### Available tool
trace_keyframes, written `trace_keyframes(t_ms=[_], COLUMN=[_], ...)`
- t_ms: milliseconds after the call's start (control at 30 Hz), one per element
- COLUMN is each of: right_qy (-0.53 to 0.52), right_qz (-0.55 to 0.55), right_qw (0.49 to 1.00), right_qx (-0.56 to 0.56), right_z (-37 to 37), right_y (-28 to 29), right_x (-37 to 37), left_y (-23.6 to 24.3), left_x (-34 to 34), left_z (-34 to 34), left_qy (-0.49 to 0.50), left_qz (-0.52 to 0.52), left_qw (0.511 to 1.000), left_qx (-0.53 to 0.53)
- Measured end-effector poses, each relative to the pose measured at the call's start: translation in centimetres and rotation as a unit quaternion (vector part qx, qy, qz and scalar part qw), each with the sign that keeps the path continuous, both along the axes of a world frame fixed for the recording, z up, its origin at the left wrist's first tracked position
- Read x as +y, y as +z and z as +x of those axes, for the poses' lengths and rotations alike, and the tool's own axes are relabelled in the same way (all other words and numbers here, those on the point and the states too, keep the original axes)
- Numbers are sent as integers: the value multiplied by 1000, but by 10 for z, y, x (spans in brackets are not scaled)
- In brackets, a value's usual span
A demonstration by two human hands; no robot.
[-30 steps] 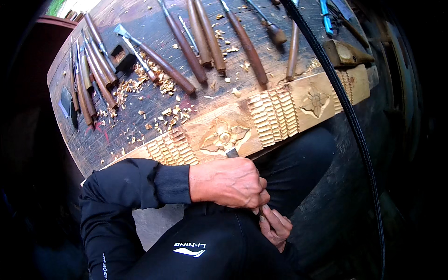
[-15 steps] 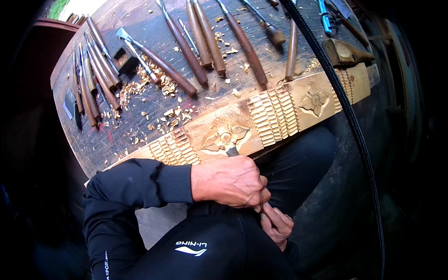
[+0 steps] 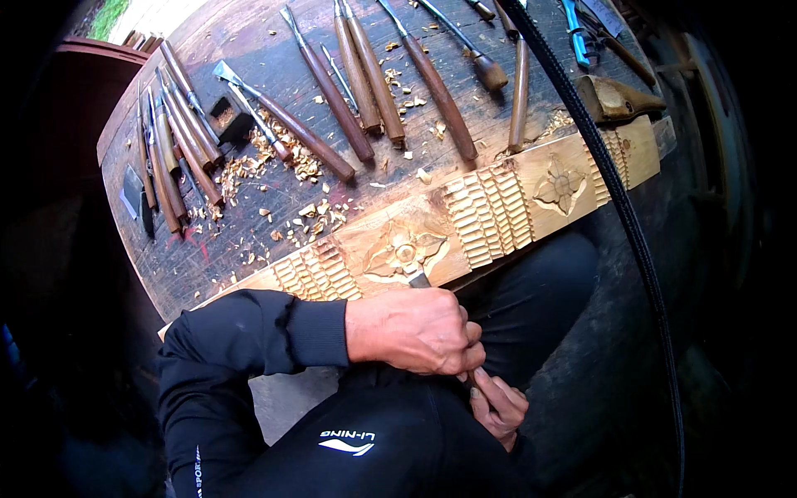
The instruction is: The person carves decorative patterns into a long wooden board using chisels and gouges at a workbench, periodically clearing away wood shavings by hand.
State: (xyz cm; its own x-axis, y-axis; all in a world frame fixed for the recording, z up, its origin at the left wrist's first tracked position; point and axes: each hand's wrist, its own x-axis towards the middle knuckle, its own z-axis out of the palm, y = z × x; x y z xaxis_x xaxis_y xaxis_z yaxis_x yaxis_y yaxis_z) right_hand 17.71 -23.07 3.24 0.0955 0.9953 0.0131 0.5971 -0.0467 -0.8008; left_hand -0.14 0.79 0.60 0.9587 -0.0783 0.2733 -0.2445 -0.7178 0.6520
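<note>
A chisel's metal blade [image 3: 419, 280] rests against the carved four-petal flower [image 3: 405, 252] on a long pale wooden board [image 3: 551, 145]. My left hand [image 3: 415, 332] is closed round the chisel just behind its blade, back of the hand up, beside the board's near edge. Lower and to the right, over my lap, my right hand [image 3: 496, 405] is closed on the wooden handle, mostly hidden by fingers. The board also bears rows of scalloped cuts and a second carved flower [image 3: 560, 191] to the right.
On the worn dark table [image 3: 166, 274] lie several chisels and gouges [image 3: 349, 133], wood shavings [image 3: 257, 170], a small dark block [image 3: 232, 116], a wooden mallet-like tool [image 3: 618, 98] and a light-blue tool [image 3: 574, 33]. A black braided cord [image 3: 631, 224] crosses the right side. My bent leg [image 3: 540, 299] is under the board.
The whole view has shifted slightly, with table and board a little to the right. Both hands keep their grip on the chisel, which has barely moved relative to the carving.
</note>
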Motion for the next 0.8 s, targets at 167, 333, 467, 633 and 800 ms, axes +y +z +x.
trace_keyframes(t_ms=[167, 333, 467, 633, 800], right_qy=[9, 6, 3, 11, 10], right_qz=[10, 21, 32, 22, 23], right_qw=[1000, 1000, 999, 1000, 1000], right_qx=[-17, -13, -9, -9, 0], right_z=[4, 2, 1, 3, 3], right_y=[-2, -6, -9, -8, -11], right_x=[-9, -9, -9, -8, -4], left_y=[-9, -8, -8, -6, -5], left_x=[-5, -6, -7, -5, -4], left_z=[2, 1, 3, 3, 2], left_qy=[-8, 5, 20, 16, 17], left_qz=[65, 76, 53, 46, 29], left_qw=[997, 996, 997, 998, 999], left_qx=[-39, -46, -57, -44, -23])
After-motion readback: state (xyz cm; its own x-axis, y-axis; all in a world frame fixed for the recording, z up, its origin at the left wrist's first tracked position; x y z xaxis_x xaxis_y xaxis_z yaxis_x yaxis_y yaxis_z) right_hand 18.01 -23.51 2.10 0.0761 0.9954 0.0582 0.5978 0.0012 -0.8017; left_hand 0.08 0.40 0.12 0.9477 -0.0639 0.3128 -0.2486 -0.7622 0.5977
